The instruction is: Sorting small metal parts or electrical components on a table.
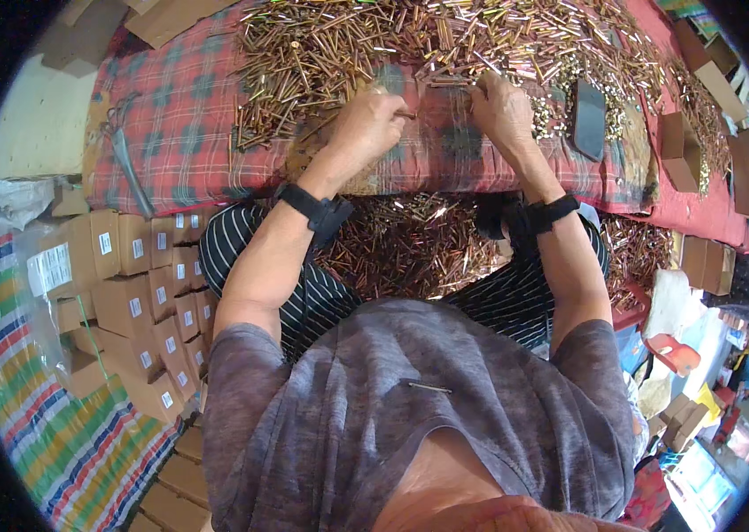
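Observation:
Over the front part of a plaid-covered table [184,151], my left hand [367,124] is closed, and the end of a thin copper-coloured tube [405,113] sticks out from its fingers. Level with it and a short gap to the right, my right hand [503,108] is pinched. Whatever its fingertips hold is too small to make out. Just beyond both hands spreads a big heap of thin copper and gold metal tubes [304,66]. Small shiny gold and silver pieces [547,115] lie to the right of my right hand.
A dark phone [588,120] rests right of the small pieces. Scissors [126,160] lie at the table's left end. More tubes [410,244] fill the space between my knees. Stacked labelled cartons [131,301] stand at my left; open cardboard boxes [680,151] line the right.

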Demonstrator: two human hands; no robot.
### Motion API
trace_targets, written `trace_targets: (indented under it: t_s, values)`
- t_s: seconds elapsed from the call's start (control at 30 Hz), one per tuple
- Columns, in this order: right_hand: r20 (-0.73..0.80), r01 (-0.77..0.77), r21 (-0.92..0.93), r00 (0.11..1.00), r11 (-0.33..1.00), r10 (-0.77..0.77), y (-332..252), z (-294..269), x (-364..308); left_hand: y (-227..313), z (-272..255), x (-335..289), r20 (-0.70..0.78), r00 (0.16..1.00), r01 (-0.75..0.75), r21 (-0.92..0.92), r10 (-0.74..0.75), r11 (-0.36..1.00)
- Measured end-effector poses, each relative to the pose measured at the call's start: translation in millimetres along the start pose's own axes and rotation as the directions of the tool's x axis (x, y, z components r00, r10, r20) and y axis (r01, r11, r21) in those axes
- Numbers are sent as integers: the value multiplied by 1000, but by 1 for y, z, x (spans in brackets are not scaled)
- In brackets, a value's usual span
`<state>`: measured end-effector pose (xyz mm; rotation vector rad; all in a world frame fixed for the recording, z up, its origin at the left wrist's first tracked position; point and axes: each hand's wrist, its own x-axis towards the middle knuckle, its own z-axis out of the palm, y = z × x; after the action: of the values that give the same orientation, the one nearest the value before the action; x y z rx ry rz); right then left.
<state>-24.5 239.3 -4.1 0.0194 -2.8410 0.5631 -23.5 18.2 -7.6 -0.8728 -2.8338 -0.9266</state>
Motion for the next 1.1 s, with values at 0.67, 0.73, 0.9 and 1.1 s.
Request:
trace_targets:
  t_s: [0.67,0.73,0.9,1.1]
  values:
    - [420,-417,868,906,269,51,-41,-23,-18,7,-17,8,165,921,184,-983,-353,22]
    - [347,-314,862,938,399,-13,-39,-16,-20,6,-18,8,131,927,131,-991,-352,-24]
    - [188,-75,774,975,629,-115,-49,-17,-28,8,-22,8,114,930,91,-992,-350,-82]
    - [28,95,631,989,770,-145,-61,-23,-28,13,-20,8,146,930,127,-989,-338,-78]
